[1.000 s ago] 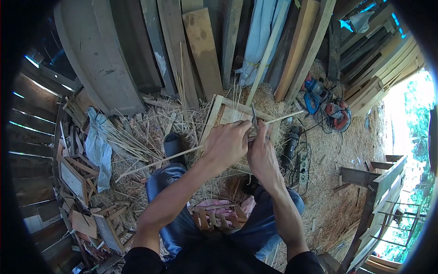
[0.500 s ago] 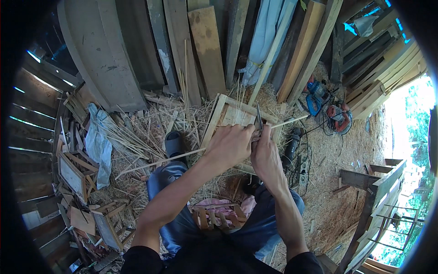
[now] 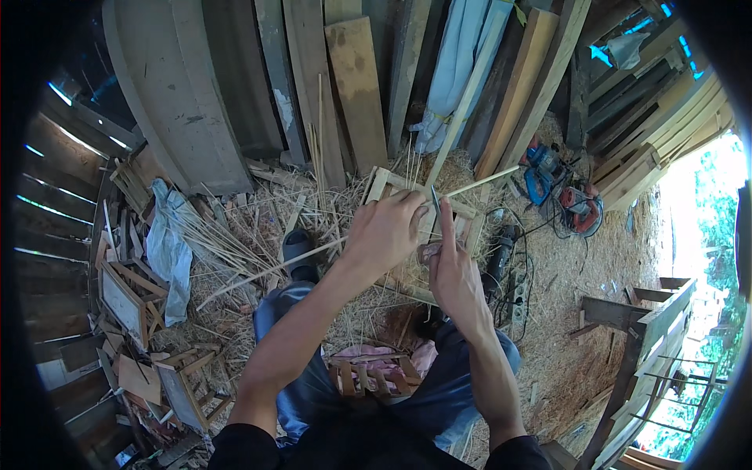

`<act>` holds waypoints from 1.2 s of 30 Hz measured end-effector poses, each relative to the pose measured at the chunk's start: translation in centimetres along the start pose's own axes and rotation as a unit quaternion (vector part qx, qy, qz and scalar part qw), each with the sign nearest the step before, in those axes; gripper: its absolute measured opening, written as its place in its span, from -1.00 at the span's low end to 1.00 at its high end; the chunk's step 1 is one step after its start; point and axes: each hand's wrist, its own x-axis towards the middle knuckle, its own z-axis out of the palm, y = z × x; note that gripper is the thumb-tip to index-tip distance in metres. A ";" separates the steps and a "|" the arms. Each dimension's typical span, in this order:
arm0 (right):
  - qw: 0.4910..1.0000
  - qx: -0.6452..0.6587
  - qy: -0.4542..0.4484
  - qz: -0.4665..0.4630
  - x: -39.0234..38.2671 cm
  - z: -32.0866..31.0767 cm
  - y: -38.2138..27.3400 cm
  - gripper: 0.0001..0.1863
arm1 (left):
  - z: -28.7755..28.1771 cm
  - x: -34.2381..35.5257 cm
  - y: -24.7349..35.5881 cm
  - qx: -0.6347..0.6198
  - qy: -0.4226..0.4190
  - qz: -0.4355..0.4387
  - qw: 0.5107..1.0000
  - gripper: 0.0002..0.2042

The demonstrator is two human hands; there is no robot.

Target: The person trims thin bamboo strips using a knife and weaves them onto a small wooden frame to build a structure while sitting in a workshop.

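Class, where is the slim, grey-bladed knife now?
In the head view, the knife is just right of and above centre, held in the right hand, close to the left hand.

Since half a second ago, the left hand has been moved a little farther from the body, and the right end of the strip has been angled more forward. A gap has been opened between it and the right hand, where the handle of the knife is now more exposed.
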 end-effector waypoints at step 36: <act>0.996 0.064 0.020 0.061 -0.4 0.7 0.2 -0.48 | -0.2 -1.7 2.2 0.122 -0.159 0.103 0.974 -0.78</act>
